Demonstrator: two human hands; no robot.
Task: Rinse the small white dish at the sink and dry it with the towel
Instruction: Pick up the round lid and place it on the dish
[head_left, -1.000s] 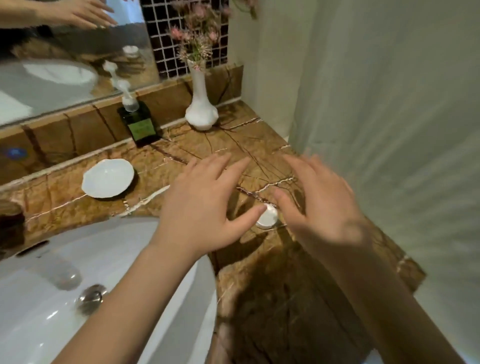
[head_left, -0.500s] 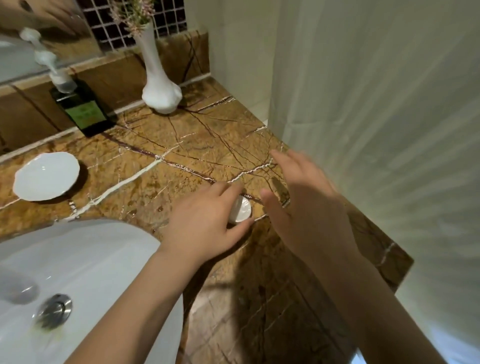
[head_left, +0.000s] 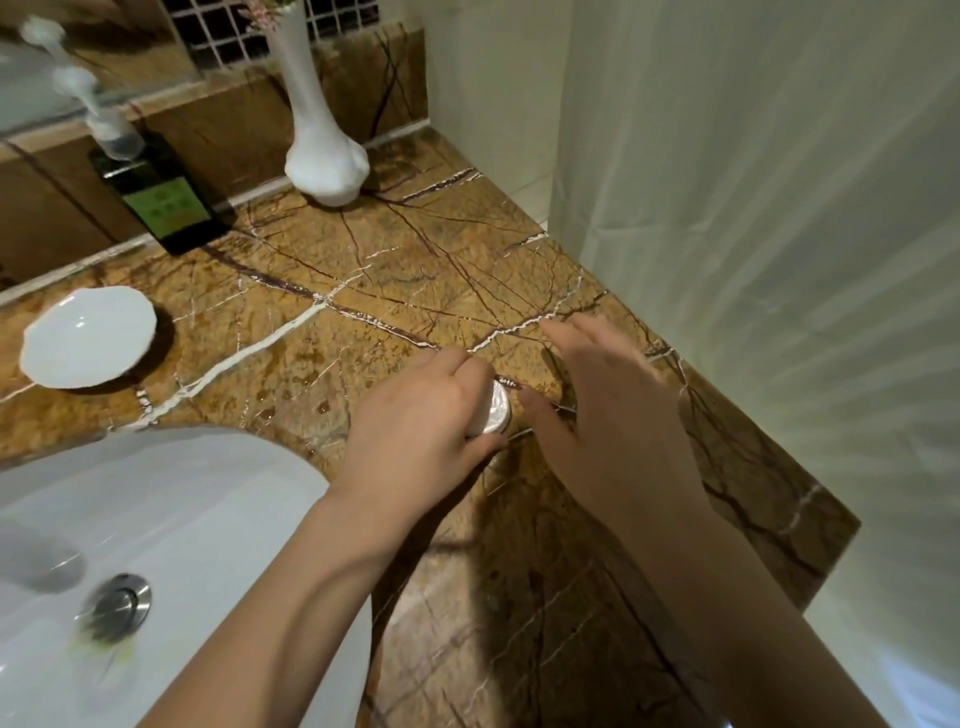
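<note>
A small round white dish sits on the brown marble counter, right of the sink. My left hand has its fingers and thumb closed around the dish, which is tilted on its edge and mostly hidden under the fingers. My right hand hovers just right of it, fingers spread, thumb near the dish but apart from it. A second, larger white scalloped dish stands at the left behind the sink. No towel is in view.
A white vase and a dark soap dispenser stand against the back ledge. A pale curtain hangs along the counter's right edge. The sink's metal drain shows at the lower left.
My left hand dropped onto the small dish and closed on it, tipping it up. My right hand stayed open beside it. The view shifted right and down.
</note>
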